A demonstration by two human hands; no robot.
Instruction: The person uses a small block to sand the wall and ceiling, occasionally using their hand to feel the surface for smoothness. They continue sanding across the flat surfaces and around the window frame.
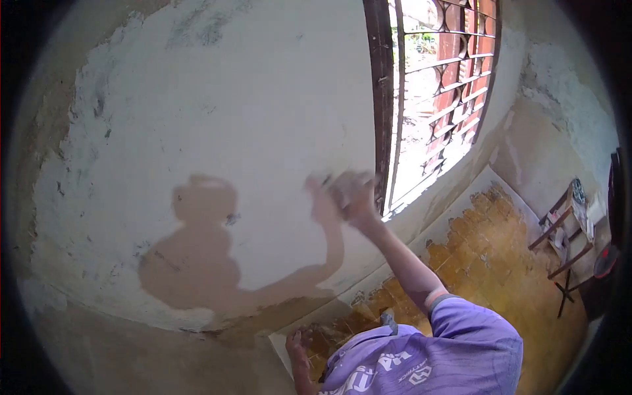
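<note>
At centre of the head view, the right hand (353, 195) is raised against the pale, patchy plastered wall (230, 99), just left of the dark brown window frame (380, 99). Hand is motion-blurred; the fingers look curled over something small pressed flat to the wall, possibly a sanding pad or rag, but the blur hides what it is, so I cannot tell whether the grip is clamped on a thing or just bunched up. Right arm runs diagonally from the purple striped sleeve (474, 329) at lower right up to the hand, so its long axis points up-left into the wall. Key relation: the wall surface being worked lies directly under and to the left of the right hand, touching it; window frame is just beside it on the right.

Lower centre: the left hand (296, 345) hangs low, fingers spread apart, holding nothing, near the wall's bottom edge and well apart from the worked spot. Right hand is clearly the nearer one.

Brownish shadow of head, body and raised arm (197, 257) falls on the wall at centre-left. Rusty red window bars (454, 72) at upper right. Worn yellow-brown floor (500, 263) at right, with a wooden stool or trestle (569, 237) at the far right, partly cut off by the dark lens edge. Fisheye bends everything; details of the wall's damage are hard to make out.
</note>
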